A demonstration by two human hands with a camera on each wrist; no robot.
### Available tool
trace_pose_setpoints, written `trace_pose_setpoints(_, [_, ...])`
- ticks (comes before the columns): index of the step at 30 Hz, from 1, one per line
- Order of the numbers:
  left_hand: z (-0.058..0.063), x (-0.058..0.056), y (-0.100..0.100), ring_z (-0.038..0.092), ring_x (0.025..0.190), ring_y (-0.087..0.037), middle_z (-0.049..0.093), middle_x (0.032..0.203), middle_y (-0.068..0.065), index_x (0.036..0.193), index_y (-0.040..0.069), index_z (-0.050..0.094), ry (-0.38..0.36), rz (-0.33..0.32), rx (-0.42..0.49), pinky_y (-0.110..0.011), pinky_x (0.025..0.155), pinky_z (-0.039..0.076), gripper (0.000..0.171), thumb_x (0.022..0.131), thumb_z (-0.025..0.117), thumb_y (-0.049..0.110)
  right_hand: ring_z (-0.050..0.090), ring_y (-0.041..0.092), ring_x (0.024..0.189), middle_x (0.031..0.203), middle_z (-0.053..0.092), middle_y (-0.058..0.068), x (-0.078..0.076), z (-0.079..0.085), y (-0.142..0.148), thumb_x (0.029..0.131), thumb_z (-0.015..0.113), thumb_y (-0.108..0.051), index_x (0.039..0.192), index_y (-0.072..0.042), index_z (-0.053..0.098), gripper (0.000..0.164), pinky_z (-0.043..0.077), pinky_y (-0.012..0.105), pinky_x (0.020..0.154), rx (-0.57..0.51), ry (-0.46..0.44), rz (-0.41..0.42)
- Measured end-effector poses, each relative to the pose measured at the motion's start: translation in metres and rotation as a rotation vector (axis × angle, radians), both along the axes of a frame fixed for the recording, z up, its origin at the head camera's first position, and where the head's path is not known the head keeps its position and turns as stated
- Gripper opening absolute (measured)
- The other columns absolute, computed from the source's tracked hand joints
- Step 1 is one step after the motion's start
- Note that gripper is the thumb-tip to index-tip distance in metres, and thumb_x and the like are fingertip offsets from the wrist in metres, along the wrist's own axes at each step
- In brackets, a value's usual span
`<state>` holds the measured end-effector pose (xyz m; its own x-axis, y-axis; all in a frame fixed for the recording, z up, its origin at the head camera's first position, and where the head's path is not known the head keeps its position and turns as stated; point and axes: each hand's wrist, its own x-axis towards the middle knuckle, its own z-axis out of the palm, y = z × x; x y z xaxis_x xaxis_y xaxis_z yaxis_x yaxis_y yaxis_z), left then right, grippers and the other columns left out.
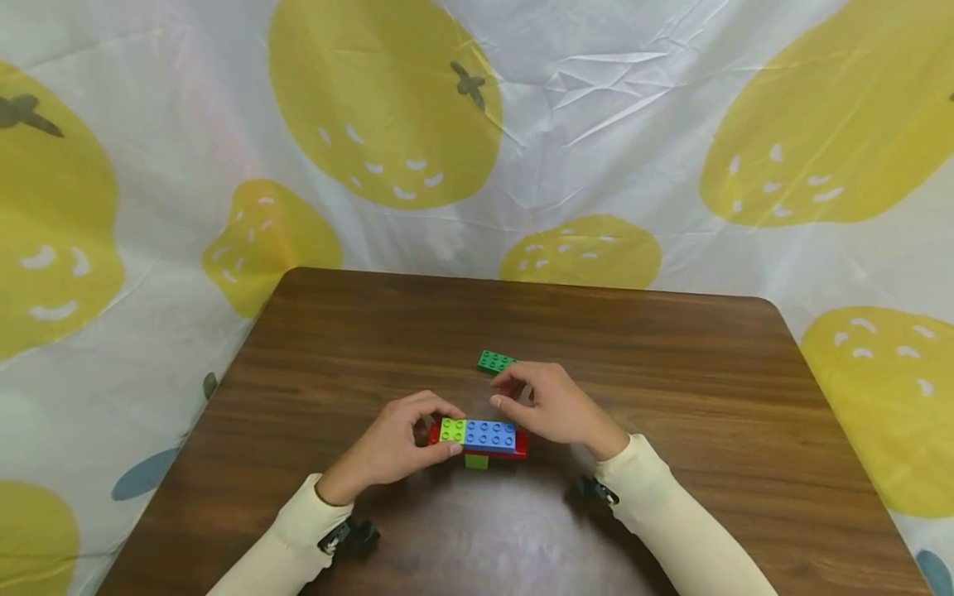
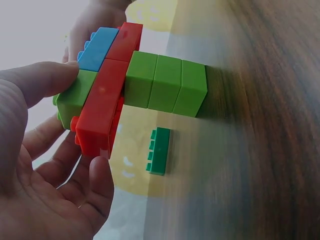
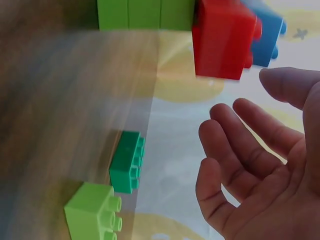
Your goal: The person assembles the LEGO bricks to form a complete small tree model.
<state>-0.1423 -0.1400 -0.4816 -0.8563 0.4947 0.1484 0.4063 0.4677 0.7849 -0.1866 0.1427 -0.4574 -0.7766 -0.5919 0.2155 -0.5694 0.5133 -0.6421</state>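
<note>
A toy-brick build stands on the wooden table. Its base is a stack of lime green bricks [image 2: 166,83], seen in the left wrist view, with red bricks [image 2: 104,95] laid across it. On the red layer sit a lime green brick [image 1: 452,430] at the left and a blue brick [image 1: 490,435] beside it. My left hand [image 1: 391,443] holds the build's left end, thumb on the near side of the lime green brick and fingers round the far side. Just off the blue brick's right end, my right hand [image 1: 555,406] hovers with loosely bent fingers, holding nothing.
Beyond the build, a dark green brick [image 1: 495,361] lies on the table [image 1: 671,372], partly covered by my right hand in the head view. Near it, the right wrist view shows a loose lime green brick [image 3: 87,212]. A fruit-patterned cloth [image 1: 596,165] hangs behind the table.
</note>
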Motion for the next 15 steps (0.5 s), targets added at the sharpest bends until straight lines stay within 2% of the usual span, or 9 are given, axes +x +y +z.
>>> trace_pose_setpoints(4, [0.000, -0.001, 0.001, 0.063, 0.089, -0.020, 0.071, 0.110, 0.010, 0.119, 0.028, 0.075, -0.006, -0.001, -0.004, -0.027, 0.072, 0.053, 0.033, 0.089, 0.086, 0.034, 0.069, 0.010, 0.090, 0.099, 0.075, -0.005, -0.012, -0.001, 0.001, 0.098, 0.077, -0.027, 0.111, -0.014, 0.076, 0.018, 0.061, 0.043, 0.076, -0.013, 0.015, -0.061])
trace_pose_setpoints(8, [0.000, -0.002, 0.001, 0.062, 0.089, -0.018, 0.071, 0.110, 0.010, 0.119, 0.028, 0.075, -0.001, 0.005, -0.010, -0.028, 0.073, 0.054, 0.033, 0.089, 0.086, 0.034, 0.071, 0.020, 0.095, 0.103, 0.075, -0.001, -0.023, -0.005, 0.001, 0.098, 0.077, -0.026, 0.112, -0.009, 0.075, 0.023, 0.061, 0.045, 0.080, -0.021, 0.026, -0.107])
trace_pose_setpoints(15, [0.000, 0.000, 0.001, 0.061, 0.089, -0.016, 0.070, 0.110, 0.010, 0.120, 0.028, 0.074, -0.001, 0.005, -0.013, -0.030, 0.074, 0.055, 0.033, 0.089, 0.086, 0.034, 0.069, 0.035, 0.107, 0.115, 0.073, 0.015, -0.038, -0.013, -0.002, 0.096, 0.078, -0.028, 0.121, -0.005, 0.074, 0.033, 0.055, 0.052, 0.093, -0.001, -0.009, -0.202])
